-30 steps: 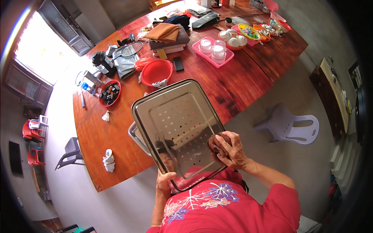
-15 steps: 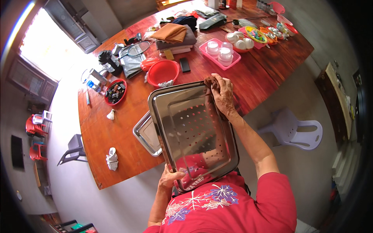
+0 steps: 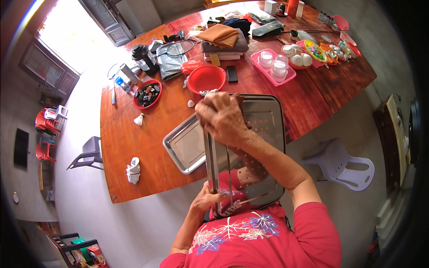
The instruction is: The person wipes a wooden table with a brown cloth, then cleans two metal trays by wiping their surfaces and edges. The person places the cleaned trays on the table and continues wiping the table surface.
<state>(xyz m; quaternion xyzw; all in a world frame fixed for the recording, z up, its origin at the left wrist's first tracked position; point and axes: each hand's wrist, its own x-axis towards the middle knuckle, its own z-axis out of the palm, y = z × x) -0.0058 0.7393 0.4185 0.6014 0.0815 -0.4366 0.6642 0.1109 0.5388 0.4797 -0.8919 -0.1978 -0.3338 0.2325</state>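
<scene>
A shiny rectangular metal tray point(image 3: 263, 178) with rows of small holes is tilted up in front of my body. My left hand point(image 3: 206, 197) grips its lower left edge, thumb on the face. At the upper left corner, my right hand point(image 3: 223, 117) presses with curled fingers over the rim. Whatever those fingers may hold is hidden, and a dark reflection shows beside them. Partly behind the raised tray, a second, shallow metal tray point(image 3: 187, 147) lies on the wooden table point(image 3: 129, 143).
Beyond the trays stand a red bowl point(image 3: 206, 79), a phone point(image 3: 232, 74) and a pink basket point(image 3: 280, 81) with clear containers. Left are a dish of dark pieces point(image 3: 147, 94), a shuttlecock point(image 3: 139, 119) and crumpled white paper point(image 3: 133, 170). A lilac chair point(image 3: 342, 165) stands to the right.
My right hand has moved from the raised tray's upper right corner to its upper left corner. The tray has turned slightly and shifted right. My left hand keeps its grip.
</scene>
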